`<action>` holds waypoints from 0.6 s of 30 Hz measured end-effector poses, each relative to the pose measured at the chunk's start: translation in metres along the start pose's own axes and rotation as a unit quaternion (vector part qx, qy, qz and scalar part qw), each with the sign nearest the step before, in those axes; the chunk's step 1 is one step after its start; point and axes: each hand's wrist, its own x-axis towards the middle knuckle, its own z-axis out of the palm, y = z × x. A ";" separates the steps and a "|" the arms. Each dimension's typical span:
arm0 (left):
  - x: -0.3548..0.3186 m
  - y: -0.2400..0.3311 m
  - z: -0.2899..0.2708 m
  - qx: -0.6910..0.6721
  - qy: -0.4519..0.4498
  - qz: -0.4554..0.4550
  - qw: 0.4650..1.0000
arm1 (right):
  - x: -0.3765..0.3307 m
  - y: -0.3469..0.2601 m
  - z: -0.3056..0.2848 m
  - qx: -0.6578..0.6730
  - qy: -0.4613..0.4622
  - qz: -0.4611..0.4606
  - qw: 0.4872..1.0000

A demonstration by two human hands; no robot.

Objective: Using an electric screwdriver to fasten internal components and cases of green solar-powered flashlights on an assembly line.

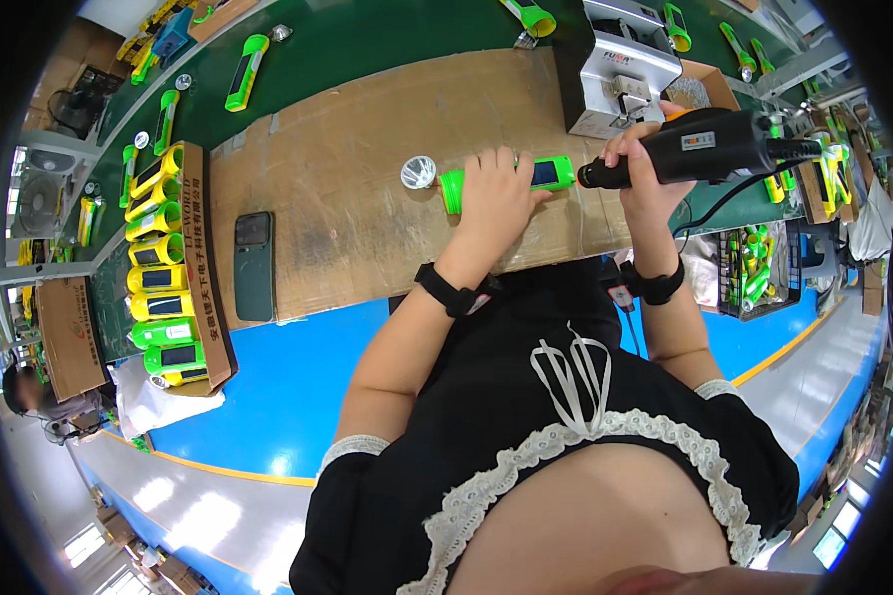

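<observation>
Under my left hand (494,198) lies a green flashlight body (450,190) with a dark panel on its side, held down on the cardboard sheet. A round silver reflector (419,173) rests at its open left end. My right hand (653,183) is wrapped round a black electric screwdriver (700,147), held almost level. The screwdriver's tip is at the right end of the flashlight body; whether they touch, I cannot tell.
A silver-and-black machine (620,74) stands behind my right hand. At left are a carton of yellow and green flashlight bodies (159,278) and a dark phone (255,268). More flashlight bodies (247,71) lie along the green bench. A black crate (764,268) stands at right.
</observation>
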 end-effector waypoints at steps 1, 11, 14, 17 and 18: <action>0.001 0.000 -0.001 0.003 0.002 0.000 1.000 | -0.001 0.005 0.000 -0.019 -0.006 0.006 1.000; 0.006 -0.001 -0.001 0.006 -0.025 -0.002 1.000 | -0.005 0.016 0.001 -0.021 -0.031 0.000 0.999; 0.006 -0.001 -0.001 0.007 -0.026 -0.004 1.000 | -0.001 0.010 0.006 -0.036 -0.010 0.033 0.999; 0.006 0.001 -0.003 0.012 -0.032 -0.007 0.999 | 0.000 0.008 0.004 -0.040 -0.057 0.050 0.996; 0.007 0.002 -0.004 0.015 -0.038 -0.010 0.999 | -0.001 0.009 0.000 -0.036 -0.068 0.031 0.997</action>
